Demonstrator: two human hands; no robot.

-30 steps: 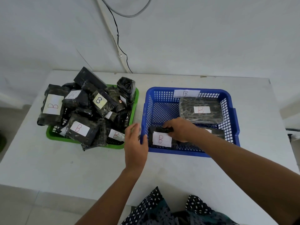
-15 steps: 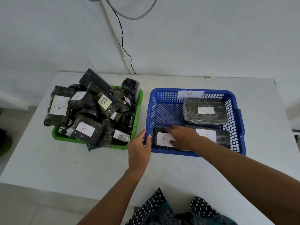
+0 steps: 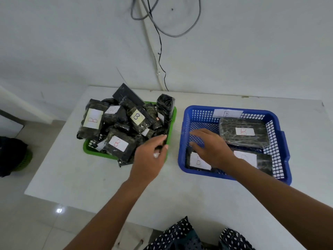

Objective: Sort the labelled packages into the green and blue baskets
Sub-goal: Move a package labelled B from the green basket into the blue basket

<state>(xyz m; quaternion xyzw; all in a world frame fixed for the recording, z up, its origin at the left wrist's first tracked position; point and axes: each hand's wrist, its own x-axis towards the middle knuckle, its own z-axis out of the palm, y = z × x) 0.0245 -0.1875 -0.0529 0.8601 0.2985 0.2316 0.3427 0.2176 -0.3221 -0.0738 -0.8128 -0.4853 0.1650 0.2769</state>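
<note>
The green basket (image 3: 89,151) on the left holds a heap of black wrapped packages (image 3: 118,142), most with white labels marked B. Over its front right corner, my left hand (image 3: 150,156) curls its fingers around a dark package, and a bit of white label shows under the thumb. The blue basket (image 3: 198,108) on the right holds three labelled packages: a large one (image 3: 244,132) at the back, one (image 3: 255,159) at the front right, and one (image 3: 198,161) at the front left. My right hand (image 3: 211,148) hovers flat with spread fingers above that front left package, holding nothing.
Both baskets stand on a white table (image 3: 180,192) against a white wall. Loose cables (image 3: 159,51) hang down the wall behind them. A dark bundle (image 3: 13,156) lies on the floor at the left. Patterned clothing (image 3: 189,235) shows at the table's near edge.
My right hand let go of the package in the blue basket's front left corner and lifted off it. My left hand moved from the blue basket's edge to the green basket's front right corner.
</note>
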